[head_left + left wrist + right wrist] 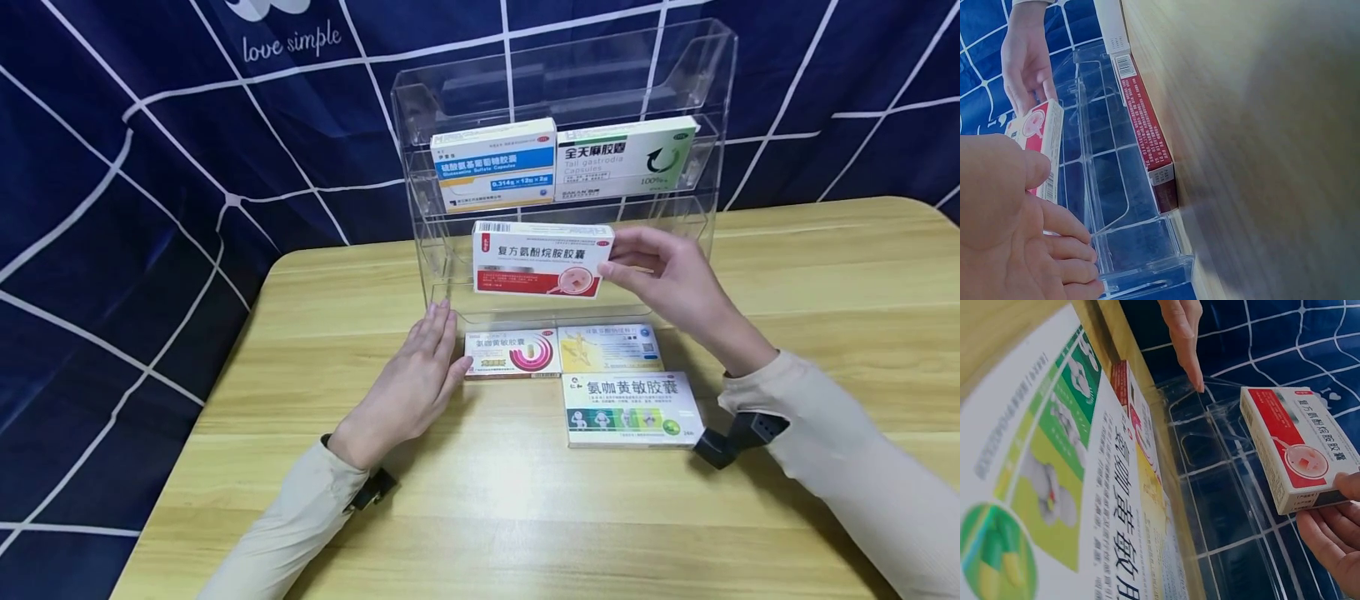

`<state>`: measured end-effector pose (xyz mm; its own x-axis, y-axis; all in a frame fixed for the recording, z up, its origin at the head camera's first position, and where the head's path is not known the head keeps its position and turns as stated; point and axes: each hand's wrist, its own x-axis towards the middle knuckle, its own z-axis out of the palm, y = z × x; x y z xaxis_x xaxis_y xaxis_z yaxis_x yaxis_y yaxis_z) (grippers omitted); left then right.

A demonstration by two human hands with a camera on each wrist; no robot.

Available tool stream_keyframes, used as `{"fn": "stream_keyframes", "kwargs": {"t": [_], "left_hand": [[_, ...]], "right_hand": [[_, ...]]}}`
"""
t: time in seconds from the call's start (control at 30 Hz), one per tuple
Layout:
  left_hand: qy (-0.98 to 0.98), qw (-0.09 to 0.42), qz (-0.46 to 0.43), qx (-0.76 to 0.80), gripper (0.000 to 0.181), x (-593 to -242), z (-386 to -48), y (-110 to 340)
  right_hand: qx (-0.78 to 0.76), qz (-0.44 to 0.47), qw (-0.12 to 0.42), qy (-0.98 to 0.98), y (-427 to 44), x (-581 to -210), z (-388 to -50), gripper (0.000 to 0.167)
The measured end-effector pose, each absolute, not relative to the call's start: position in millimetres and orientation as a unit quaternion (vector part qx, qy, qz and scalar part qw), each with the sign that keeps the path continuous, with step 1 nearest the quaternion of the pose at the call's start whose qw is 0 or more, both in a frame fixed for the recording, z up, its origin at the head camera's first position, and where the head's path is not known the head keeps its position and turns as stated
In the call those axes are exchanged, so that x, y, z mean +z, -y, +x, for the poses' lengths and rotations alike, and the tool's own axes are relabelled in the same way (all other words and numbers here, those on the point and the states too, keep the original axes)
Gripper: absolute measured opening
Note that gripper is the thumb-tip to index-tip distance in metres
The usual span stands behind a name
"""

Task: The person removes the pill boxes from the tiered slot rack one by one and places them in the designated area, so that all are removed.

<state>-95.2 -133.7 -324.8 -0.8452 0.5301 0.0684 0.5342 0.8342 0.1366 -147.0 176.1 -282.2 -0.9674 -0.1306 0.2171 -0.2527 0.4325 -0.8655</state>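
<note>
Between thumb and fingers, my right hand [667, 271] pinches the right end of a red-and-white medicine box [540, 260]. That box is upright, in front of the middle level of a clear plastic display rack [566, 62]; whether it touches the rack I cannot tell. My left hand [412, 375] is at the rack's lower left corner, fingers straight, close to a box with a pink ring design [513, 353]. In the left wrist view the left palm [1016, 250] faces the rack, holding nothing. On the rack's upper level stand a blue-and-white box [495, 167] and a green-and-white box [626, 160].
A yellow-and-white box [611, 348] lies beside the pink-ring box at the rack's foot. Nearer me lies a larger green-and-white box [630, 410]. Everything is on a wooden table [480, 517], with a dark blue gridded cloth [300, 167] behind and to the left.
</note>
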Motion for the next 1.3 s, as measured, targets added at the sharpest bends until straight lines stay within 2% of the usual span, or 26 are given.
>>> {"fn": "stream_keyframes", "kwargs": {"t": [0.3, 0.63, 1.3], "left_hand": [[0.957, 0.009, -0.279, -0.073, 0.062, -324, -96, 134], [0.957, 0.013, -0.28, -0.073, 0.063, -324, -97, 134], [0.96, -0.003, -0.27, -0.076, 0.063, -324, -94, 134]], "right_hand": [[0.523, 0.125, 0.049, 0.842, -177, -284, -140, 0.037], [0.505, 0.116, 0.008, 0.855, -179, -292, -135, 0.045], [0.505, 0.135, 0.004, 0.853, -177, -301, -130, 0.039]]}}
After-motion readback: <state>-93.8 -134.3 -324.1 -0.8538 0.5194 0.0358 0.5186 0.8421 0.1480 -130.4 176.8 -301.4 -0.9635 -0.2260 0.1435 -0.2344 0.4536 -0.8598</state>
